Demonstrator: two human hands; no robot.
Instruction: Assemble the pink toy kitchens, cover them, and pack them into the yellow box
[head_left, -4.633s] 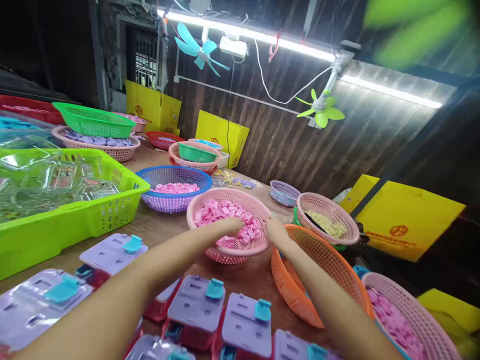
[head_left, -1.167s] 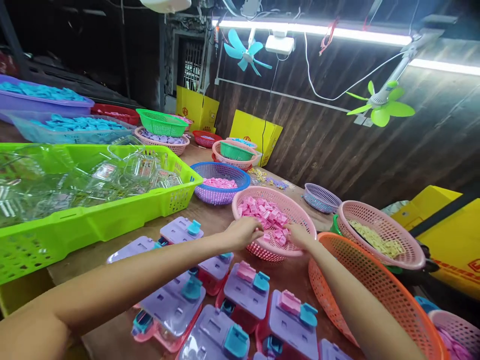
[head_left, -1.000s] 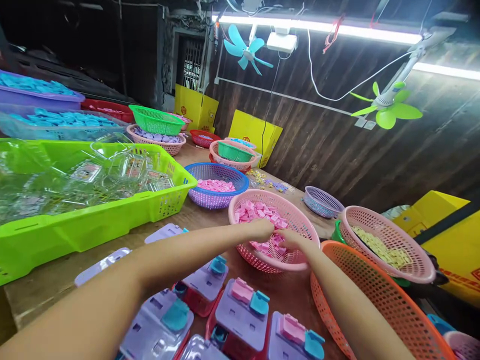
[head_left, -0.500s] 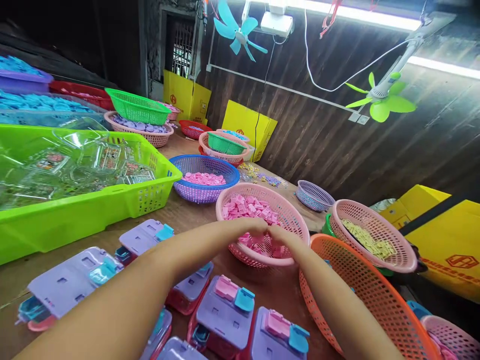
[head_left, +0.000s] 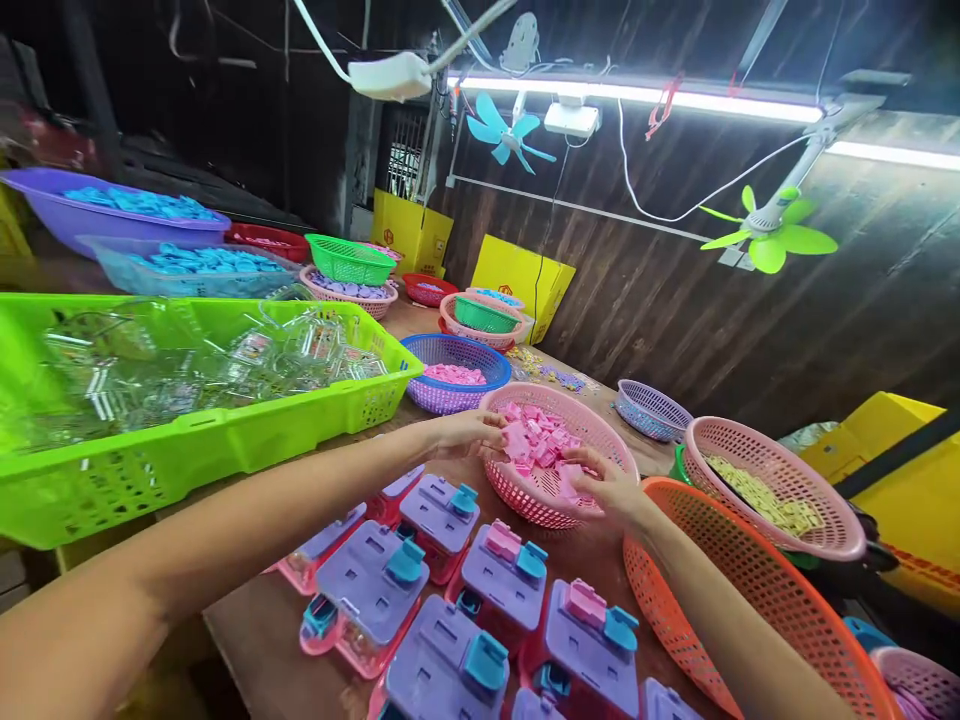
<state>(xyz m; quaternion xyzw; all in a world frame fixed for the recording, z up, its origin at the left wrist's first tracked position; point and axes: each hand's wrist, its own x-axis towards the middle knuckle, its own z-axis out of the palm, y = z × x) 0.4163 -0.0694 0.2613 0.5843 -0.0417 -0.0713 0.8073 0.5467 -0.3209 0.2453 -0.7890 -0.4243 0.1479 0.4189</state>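
While left hand and right hand have fingers part-curled, hold unclear, at pink pieces between left and right edges of pink basket, light single-piece pinches should limit snagging.

Pink plastic pieces in a pink basket
The small, blocky pieces lie jumbled at mixed angles; the round basket has holed walls and stands upright.
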